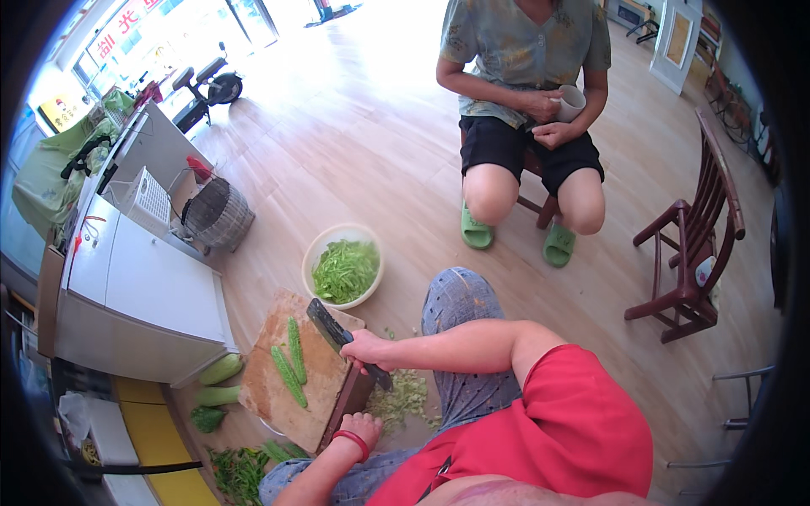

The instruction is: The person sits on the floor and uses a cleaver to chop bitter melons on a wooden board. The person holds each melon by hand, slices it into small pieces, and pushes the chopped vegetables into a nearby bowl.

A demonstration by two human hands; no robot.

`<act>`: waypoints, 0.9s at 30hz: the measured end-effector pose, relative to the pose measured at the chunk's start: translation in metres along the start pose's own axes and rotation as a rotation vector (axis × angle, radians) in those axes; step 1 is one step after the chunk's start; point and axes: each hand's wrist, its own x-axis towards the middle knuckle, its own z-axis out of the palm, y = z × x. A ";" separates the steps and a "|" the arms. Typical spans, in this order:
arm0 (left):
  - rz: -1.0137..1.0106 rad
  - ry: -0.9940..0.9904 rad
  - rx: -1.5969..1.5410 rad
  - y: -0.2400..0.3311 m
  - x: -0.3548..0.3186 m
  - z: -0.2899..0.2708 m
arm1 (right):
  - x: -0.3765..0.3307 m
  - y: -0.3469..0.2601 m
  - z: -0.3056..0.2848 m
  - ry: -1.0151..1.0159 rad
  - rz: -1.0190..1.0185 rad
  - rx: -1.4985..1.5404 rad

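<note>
My right hand [366,349] grips a dark-bladed kitchen knife [329,327], held over the right edge of a worn wooden cutting board [268,346]. Two long, bumpy green gourds [288,377] that look like bitter melons lie on the board. Low beside the board's near right side is my left hand [363,428], its fingers curled, with a red band on the wrist. Whatever those fingers hold, if anything, is hidden. Just beyond the board stands a pale bowl [379,282] of sliced green vegetable [346,270]. Pale green scraps [405,398] are scattered on the floor beside the board.
Facing me, a person in green slippers [477,230] sits holding a white mug [571,102]. A wooden chair [688,244] stands right. Left are a white cabinet [143,295], a woven basket [218,215], whole green vegetables [221,369] and leafy greens [240,474]. An electric scooter [202,88] is behind.
</note>
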 end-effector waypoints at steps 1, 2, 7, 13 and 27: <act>-0.003 0.019 0.013 0.001 0.002 0.004 | 0.001 0.000 0.000 0.019 0.010 0.000; 0.000 0.028 0.011 0.003 0.002 0.002 | 0.003 0.001 0.001 0.026 0.009 -0.007; 0.162 0.128 -0.079 0.013 -0.004 0.003 | 0.007 0.002 0.002 0.022 -0.018 -0.004; 0.144 0.054 -0.078 0.019 -0.002 0.004 | 0.003 0.003 -0.006 0.034 -0.028 -0.002; 0.179 -0.058 -0.156 0.030 0.022 0.027 | -0.006 -0.006 -0.005 -0.010 0.058 0.024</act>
